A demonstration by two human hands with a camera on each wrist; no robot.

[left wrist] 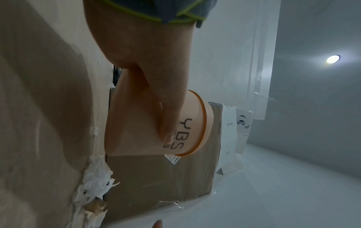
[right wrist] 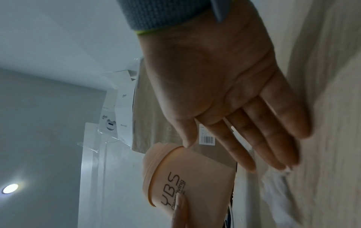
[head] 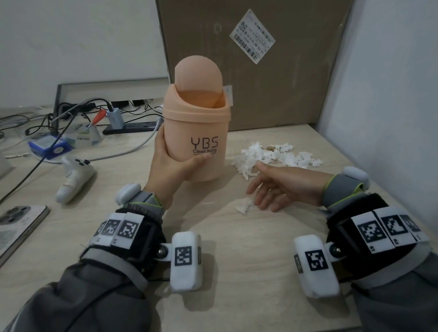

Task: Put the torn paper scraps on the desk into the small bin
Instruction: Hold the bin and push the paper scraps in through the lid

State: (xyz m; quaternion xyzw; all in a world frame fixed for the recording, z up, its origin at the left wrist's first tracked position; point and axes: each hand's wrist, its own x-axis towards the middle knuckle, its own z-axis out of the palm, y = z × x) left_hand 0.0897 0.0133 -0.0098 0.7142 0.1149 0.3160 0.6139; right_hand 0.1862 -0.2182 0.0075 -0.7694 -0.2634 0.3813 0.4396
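A small peach bin point(head: 198, 131) marked "YBS Clean living" stands upright on the desk, its swing lid tipped up so the mouth gapes. My left hand point(head: 172, 163) grips its lower body, thumb across the lettering; the left wrist view shows the bin point(left wrist: 156, 126) under that thumb. White torn paper scraps point(head: 270, 158) lie in a heap just right of the bin. My right hand point(head: 272, 188) hovers flat and open, palm turned sideways, just in front of the heap, holding nothing. A single scrap point(head: 245, 207) lies by its fingertips. The right wrist view shows the bin point(right wrist: 187, 182) beyond the straight fingers point(right wrist: 273, 138).
A big cardboard box point(head: 258, 57) stands behind the bin, and a white wall closes the right side. To the left lie tangled cables point(head: 70, 117), a white controller point(head: 74, 178), a blue box point(head: 50, 148) and a phone point(head: 13, 227). The wooden desk point(head: 231, 279) stretches towards me.
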